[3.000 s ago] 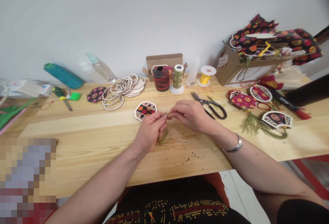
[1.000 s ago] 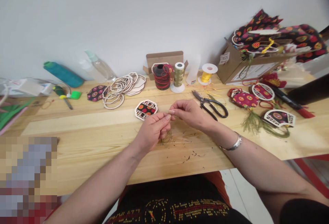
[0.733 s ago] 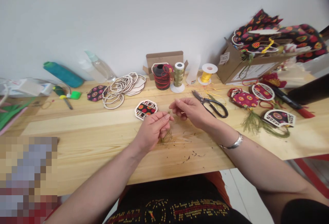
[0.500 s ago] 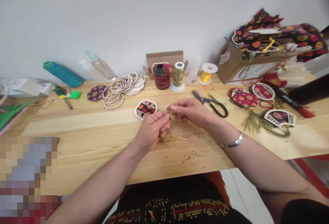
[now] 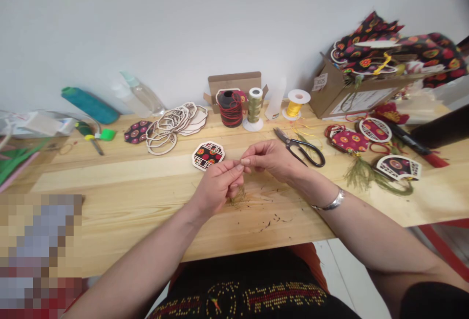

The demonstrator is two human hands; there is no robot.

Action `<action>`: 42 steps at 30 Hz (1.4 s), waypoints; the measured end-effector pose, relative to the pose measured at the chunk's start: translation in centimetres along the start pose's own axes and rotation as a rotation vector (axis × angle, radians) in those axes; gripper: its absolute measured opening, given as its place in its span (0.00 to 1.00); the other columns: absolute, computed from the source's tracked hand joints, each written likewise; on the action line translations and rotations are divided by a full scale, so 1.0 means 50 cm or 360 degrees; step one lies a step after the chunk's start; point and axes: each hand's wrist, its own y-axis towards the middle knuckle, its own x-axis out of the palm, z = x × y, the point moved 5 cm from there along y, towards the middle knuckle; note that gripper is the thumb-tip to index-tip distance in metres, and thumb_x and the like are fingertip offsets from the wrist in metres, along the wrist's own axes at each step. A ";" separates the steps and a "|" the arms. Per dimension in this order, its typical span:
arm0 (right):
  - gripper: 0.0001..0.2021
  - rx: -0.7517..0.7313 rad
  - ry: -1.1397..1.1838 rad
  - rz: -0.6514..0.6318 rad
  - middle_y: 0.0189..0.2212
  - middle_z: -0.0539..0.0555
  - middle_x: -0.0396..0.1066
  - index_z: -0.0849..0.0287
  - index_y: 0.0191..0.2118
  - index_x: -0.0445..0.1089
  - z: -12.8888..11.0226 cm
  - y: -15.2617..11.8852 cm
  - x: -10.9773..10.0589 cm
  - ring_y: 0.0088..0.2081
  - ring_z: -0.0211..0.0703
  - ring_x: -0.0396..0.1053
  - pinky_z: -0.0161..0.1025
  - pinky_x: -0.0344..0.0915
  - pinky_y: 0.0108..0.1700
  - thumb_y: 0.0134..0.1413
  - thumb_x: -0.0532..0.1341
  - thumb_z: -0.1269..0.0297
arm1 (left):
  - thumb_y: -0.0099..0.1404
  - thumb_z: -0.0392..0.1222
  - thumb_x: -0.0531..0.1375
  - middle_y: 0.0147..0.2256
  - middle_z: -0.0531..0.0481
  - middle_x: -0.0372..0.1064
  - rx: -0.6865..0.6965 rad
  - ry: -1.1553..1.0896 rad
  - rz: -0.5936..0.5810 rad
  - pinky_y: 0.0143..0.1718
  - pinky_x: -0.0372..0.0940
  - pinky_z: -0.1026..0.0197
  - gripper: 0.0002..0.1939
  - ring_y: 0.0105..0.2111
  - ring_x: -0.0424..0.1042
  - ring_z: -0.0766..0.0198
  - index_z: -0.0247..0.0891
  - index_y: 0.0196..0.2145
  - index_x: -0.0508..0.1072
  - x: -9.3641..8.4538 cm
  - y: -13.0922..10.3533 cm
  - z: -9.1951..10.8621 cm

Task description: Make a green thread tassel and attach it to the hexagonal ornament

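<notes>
My left hand (image 5: 222, 184) is closed round a small olive-green thread tassel (image 5: 239, 196), whose loose strands hang out below the fingers. The tassel's upper end is hidden in the grip. Thumb and forefinger of my right hand (image 5: 267, 160) pinch together right at the left fingertips; what they hold is too small to make out. Just beyond the left hand lies a wood-framed piece with dark floral fabric (image 5: 208, 156). Black-handled scissors (image 5: 302, 148) rest on the table behind the right hand. Dark thread scraps (image 5: 271, 222) are scattered nearer to me.
Along the wall stand a red cord spool (image 5: 231, 110), an olive thread spool (image 5: 255, 109) and a yellow spool (image 5: 294, 105). Wooden frames (image 5: 172, 123) are piled at left. Finished pendants (image 5: 397, 168) and a fabric-filled carton (image 5: 366, 95) occupy the right. A screwdriver (image 5: 90, 138) lies far left.
Both hands stay close together over the same spot. The fingertips have shifted slightly, and the right fingers are drawn into a tighter pinch. Nothing on the table has moved.
</notes>
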 end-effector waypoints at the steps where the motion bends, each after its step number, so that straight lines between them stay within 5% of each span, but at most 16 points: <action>1: 0.08 -0.0010 -0.0036 0.0011 0.19 0.47 0.69 0.61 0.25 0.73 -0.002 -0.001 0.001 0.21 0.30 0.58 0.33 0.51 0.24 0.44 0.67 0.62 | 0.60 0.44 0.61 0.15 0.60 0.52 -0.0002 -0.0012 -0.0005 0.15 0.40 0.71 0.09 0.14 0.45 0.77 0.33 0.30 0.72 0.000 0.000 0.000; 9: 0.12 -0.0078 -0.0153 -0.0001 0.20 0.47 0.66 0.62 0.24 0.68 -0.017 -0.007 0.011 0.20 0.29 0.53 0.32 0.49 0.24 0.50 0.62 0.59 | 0.59 0.45 0.61 0.15 0.59 0.54 -0.0005 -0.0124 0.0003 0.15 0.40 0.70 0.11 0.13 0.45 0.77 0.33 0.30 0.72 0.003 0.001 0.007; 20: 0.11 -0.0080 -0.0177 0.0100 0.21 0.48 0.67 0.62 0.24 0.68 -0.019 -0.007 0.006 0.23 0.31 0.58 0.33 0.53 0.26 0.49 0.62 0.60 | 0.59 0.51 0.58 0.16 0.53 0.60 -0.0051 -0.0195 0.0027 0.15 0.40 0.69 0.17 0.13 0.47 0.75 0.31 0.31 0.74 0.002 0.004 0.010; 28: 0.11 -0.0104 -0.0193 0.0102 0.21 0.48 0.67 0.62 0.24 0.68 -0.018 -0.005 0.003 0.23 0.31 0.58 0.34 0.54 0.27 0.49 0.62 0.60 | 0.55 0.39 0.62 0.17 0.52 0.64 -0.0017 -0.0172 0.0037 0.16 0.41 0.70 0.09 0.14 0.49 0.76 0.31 0.31 0.76 0.003 0.003 0.013; 42: 0.12 -0.0093 -0.0286 0.0184 0.21 0.49 0.67 0.63 0.24 0.69 -0.021 -0.008 -0.001 0.22 0.31 0.55 0.33 0.52 0.26 0.49 0.62 0.58 | 0.53 0.40 0.66 0.18 0.54 0.61 0.0072 -0.0097 0.0097 0.16 0.44 0.71 0.08 0.16 0.53 0.75 0.32 0.30 0.77 -0.003 0.008 0.009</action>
